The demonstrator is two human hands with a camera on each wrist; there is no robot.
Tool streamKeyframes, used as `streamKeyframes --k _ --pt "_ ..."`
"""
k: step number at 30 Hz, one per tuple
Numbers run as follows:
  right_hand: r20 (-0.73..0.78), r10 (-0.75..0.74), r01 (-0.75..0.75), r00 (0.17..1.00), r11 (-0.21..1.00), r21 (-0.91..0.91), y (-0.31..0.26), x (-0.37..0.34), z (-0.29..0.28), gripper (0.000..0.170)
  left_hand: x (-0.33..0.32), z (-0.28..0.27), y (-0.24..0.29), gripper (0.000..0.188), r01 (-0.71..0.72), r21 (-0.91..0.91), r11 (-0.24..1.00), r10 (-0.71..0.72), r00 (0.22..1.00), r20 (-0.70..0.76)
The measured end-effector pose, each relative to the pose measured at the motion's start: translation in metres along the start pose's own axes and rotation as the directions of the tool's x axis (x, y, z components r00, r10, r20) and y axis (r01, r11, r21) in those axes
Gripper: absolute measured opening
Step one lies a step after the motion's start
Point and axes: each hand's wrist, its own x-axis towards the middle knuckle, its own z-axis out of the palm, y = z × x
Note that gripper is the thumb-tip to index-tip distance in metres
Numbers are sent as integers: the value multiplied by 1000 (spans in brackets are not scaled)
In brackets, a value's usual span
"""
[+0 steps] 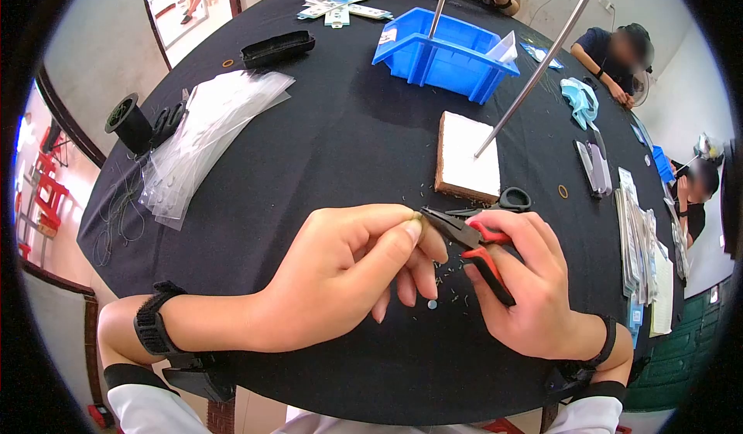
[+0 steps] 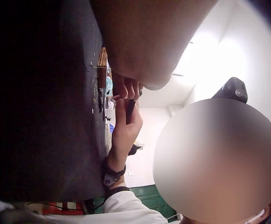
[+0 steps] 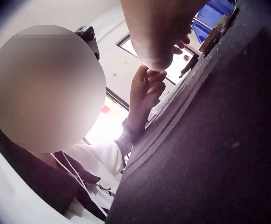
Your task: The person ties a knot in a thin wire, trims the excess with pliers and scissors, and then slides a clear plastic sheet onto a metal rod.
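Note:
My left hand (image 1: 348, 268) pinches a tiny greenish piece (image 1: 418, 216) between thumb and forefinger; most of it is hidden by the fingertips. The other left fingers hang loosely below. My right hand (image 1: 530, 287) grips pliers (image 1: 489, 267) with red and black handles, their dark tapered nose pointing left. The tip of that nose meets the piece at the left fingertips. In the left wrist view the right hand (image 2: 126, 123) shows beyond the left forearm. From the right wrist, the left hand (image 3: 144, 91) appears with its fingers bent, partly covered by the right hand.
Behind the pliers lie black scissors (image 1: 515, 199) and a white-topped block (image 1: 469, 155) with a metal rod. A blue bin (image 1: 441, 70) stands farther back. Plastic sleeves (image 1: 213, 128) and a wire spool (image 1: 128, 122) lie left, packets (image 1: 635, 233) right. Small clippings dot the black cloth.

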Motion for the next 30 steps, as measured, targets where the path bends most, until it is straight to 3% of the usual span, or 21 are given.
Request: streamKeyframes --k 11,14,30 --pt "-68 -41 43 997 999 27 7 -2 2 25 0 1 2 35 72 107 992 -74 997 22" --pt "-59 -44 45 997 999 9 10 -3 0 26 0 1 1 34 24 152 988 -28 999 26" --pt "-88 -42 42 995 999 2 15 -2 4 22 -1 2 1 27 103 -21 994 -103 995 12"
